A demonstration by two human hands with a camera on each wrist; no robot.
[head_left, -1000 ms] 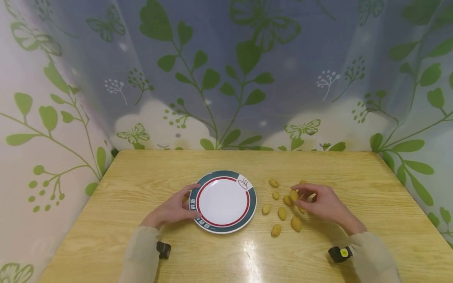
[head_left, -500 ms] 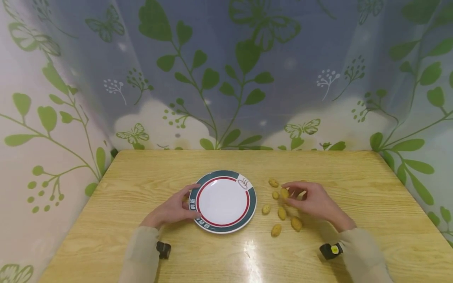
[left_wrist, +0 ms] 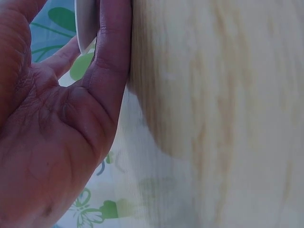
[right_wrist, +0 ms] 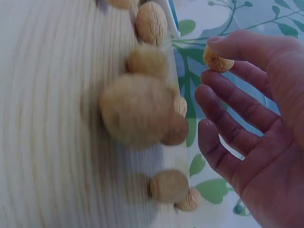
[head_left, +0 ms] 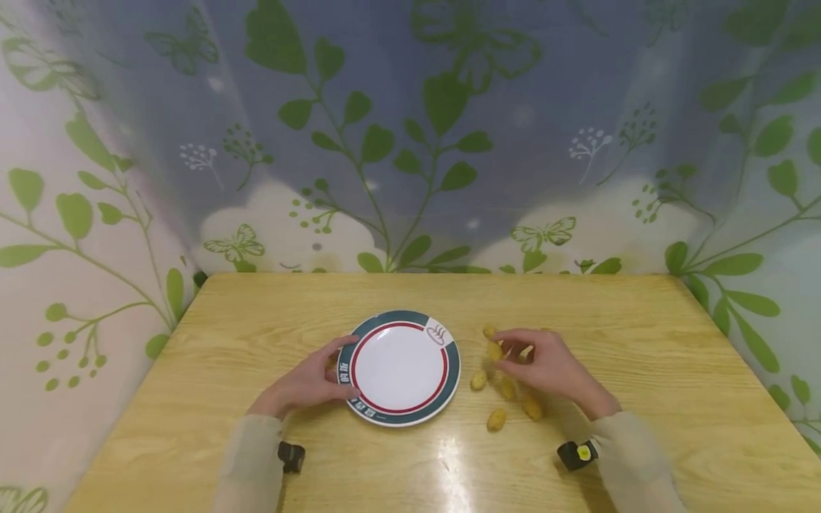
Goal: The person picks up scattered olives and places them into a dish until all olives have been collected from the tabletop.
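Observation:
A round white plate (head_left: 400, 367) with a dark green rim and a red ring lies on the table. My left hand (head_left: 301, 385) grips its left edge, thumb over the rim and other fingers partly hidden beneath; the plate's edge (left_wrist: 86, 23) shows between thumb and fingers in the left wrist view. Right of the plate, my right hand (head_left: 545, 367) pinches a small wrinkled yellow-brown oval, nut-like piece (right_wrist: 217, 61) between thumb and fingertips, raised over the table. Several similar pieces (head_left: 478, 380) lie below and around this hand, some hidden by it.
The wooden table (head_left: 276, 299) reaches back to a curtain (head_left: 410, 178) printed with green leaves and butterflies. A dark wrist camera (head_left: 291, 456) sits at the left sleeve, another wrist camera (head_left: 577, 454) at the right.
My right hand has moved left towards the plate, carrying the pinched piece. My left hand stays on the plate's rim. The whole head view has shifted slightly.

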